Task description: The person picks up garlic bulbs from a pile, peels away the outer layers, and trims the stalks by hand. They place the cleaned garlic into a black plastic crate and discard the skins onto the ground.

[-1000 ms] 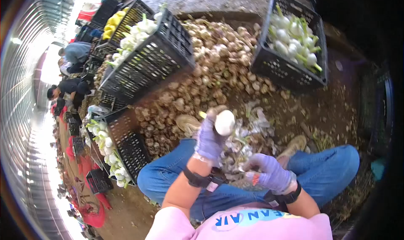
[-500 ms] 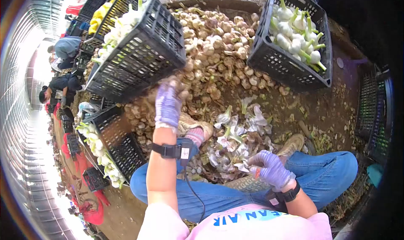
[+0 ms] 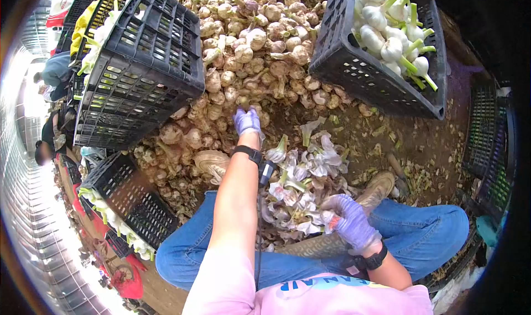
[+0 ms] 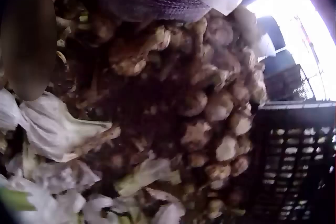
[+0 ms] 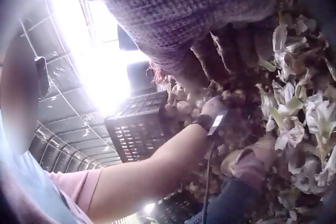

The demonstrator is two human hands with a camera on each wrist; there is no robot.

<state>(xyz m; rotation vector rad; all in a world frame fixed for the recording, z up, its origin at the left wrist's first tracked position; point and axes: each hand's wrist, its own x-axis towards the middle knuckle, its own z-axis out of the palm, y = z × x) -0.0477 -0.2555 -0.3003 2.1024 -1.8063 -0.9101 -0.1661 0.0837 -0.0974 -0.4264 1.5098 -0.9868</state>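
Note:
My left hand (image 3: 246,120), in a purple knit glove, reaches out to the pile of unpeeled garlic bulbs (image 3: 254,38), its fingertips down among the nearer bulbs and mostly hidden. In the left wrist view only part of that glove (image 4: 157,7) shows, above brownish bulbs (image 4: 218,106). Gloved too, my right hand (image 3: 357,221) stays low over the heap of garlic skins (image 3: 301,188), its fingers curled in and a red-orange patch at them. I cannot tell whether the right hand grips something small. In the right wrist view its glove (image 5: 194,19) hides the inner side of the fingers.
Black crates with trimmed white garlic stand at the back right (image 3: 376,88), the back left (image 3: 138,88) and the near left (image 3: 133,199). Shoes and jeans-clad legs (image 3: 420,226) flank the skins. Other people (image 3: 58,124) sit farther left. Empty-looking crates (image 3: 481,138) stand far right.
A second ago my left hand held a white garlic bulb up before me. It went left toward the crate, and now is at the pile without that bulb showing. The right hand barely moved.

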